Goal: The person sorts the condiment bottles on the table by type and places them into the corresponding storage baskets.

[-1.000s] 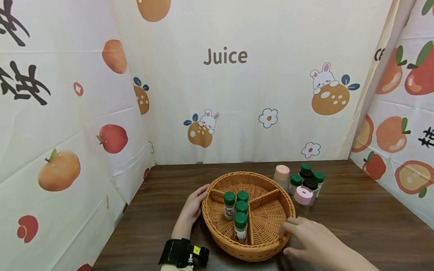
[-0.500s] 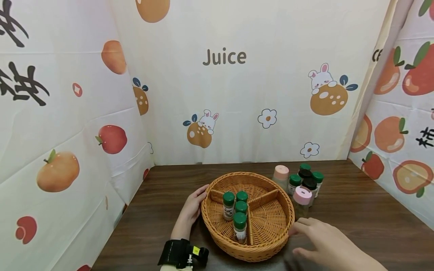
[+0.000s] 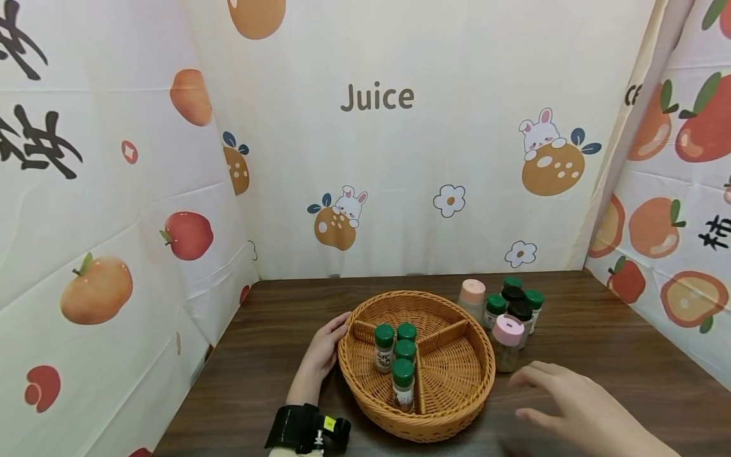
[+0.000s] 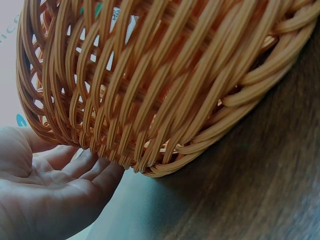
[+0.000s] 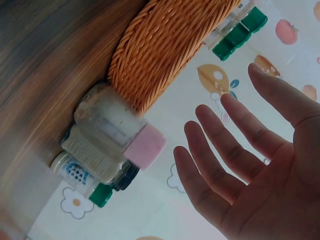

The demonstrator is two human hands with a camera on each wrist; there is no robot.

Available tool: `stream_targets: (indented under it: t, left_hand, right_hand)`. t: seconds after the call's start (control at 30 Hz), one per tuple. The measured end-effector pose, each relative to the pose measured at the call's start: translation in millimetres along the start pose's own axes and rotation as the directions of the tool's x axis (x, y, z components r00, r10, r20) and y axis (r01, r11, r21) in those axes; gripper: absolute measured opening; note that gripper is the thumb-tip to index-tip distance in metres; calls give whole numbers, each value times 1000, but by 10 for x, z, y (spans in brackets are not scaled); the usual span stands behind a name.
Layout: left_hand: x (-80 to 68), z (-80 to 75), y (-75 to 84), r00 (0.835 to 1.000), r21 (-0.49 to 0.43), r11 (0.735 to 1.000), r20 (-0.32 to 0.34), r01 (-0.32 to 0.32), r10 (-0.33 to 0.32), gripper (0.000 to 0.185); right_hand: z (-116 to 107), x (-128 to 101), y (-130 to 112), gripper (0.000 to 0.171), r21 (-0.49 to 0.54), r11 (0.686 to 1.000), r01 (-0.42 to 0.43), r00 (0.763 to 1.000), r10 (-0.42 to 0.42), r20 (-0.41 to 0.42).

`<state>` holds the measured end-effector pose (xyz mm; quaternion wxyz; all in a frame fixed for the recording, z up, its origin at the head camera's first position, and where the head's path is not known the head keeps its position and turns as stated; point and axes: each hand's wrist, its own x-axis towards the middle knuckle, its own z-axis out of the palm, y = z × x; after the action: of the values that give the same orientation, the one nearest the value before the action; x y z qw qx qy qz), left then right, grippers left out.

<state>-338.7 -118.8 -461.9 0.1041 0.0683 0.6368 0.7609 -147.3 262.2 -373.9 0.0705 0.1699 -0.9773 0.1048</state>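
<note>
A round wicker basket (image 3: 451, 374), split by partitions, stands on the table. Several green-capped spice jars (image 3: 403, 384) sit upright in its left part. My left hand (image 3: 322, 352) holds the basket at its left side; in the left wrist view the hand (image 4: 57, 185) lies along the woven outer wall (image 4: 150, 90), its fingertips hidden behind it. My right hand (image 3: 571, 397) is to the right of the basket, apart from it and holding nothing. In the right wrist view that hand (image 5: 250, 165) has its fingers loosely extended, with a pink-lidded jar (image 5: 112, 117) nearby.
Behind and right of the basket stands a cluster of jars: a pink-lidded one (image 3: 506, 346), a peach-lidded one (image 3: 472, 301), black-lidded jars (image 3: 520, 314) and green-capped ones (image 3: 495, 308). Fruit-print cloth (image 3: 388, 158) walls in the brown table (image 3: 285, 304) at the back and sides.
My right hand has moved off the basket's right rim, to the right and away from it. The left hand keeps its place at the basket, and the jars stay where they were.
</note>
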Motion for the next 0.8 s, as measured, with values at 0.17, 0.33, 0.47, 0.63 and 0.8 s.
stream_targets:
  t: [0.17, 0.33, 0.47, 0.63, 0.8]
  left_hand:
    - [0, 1, -1, 1000, 8, 1000, -6, -5, 5, 45]
    - [0, 1, -5, 1000, 8, 1000, -6, -6, 6, 45]
    - [-2, 1, -7, 1000, 6, 1000, -10, -4, 4, 45]
    - [-6, 0, -7, 1000, 3, 1000, -10, -5, 5, 44]
    - [-8, 5, -5, 1000, 1, 1000, -10, -6, 6, 44]
  right_hand:
    - [-1, -56, 59, 31, -9, 1000, -7, 998, 6, -69]
    - [5, -73, 131, 31, -24, 999, -39, 995, 37, -90]
    - [15, -43, 204, 26, 28, 999, -23, 992, 26, -123]
    - [18, 28, 294, 26, 60, 998, -10, 978, 22, -209]
    - [4, 88, 384, 30, 31, 998, -49, 964, 55, -261]
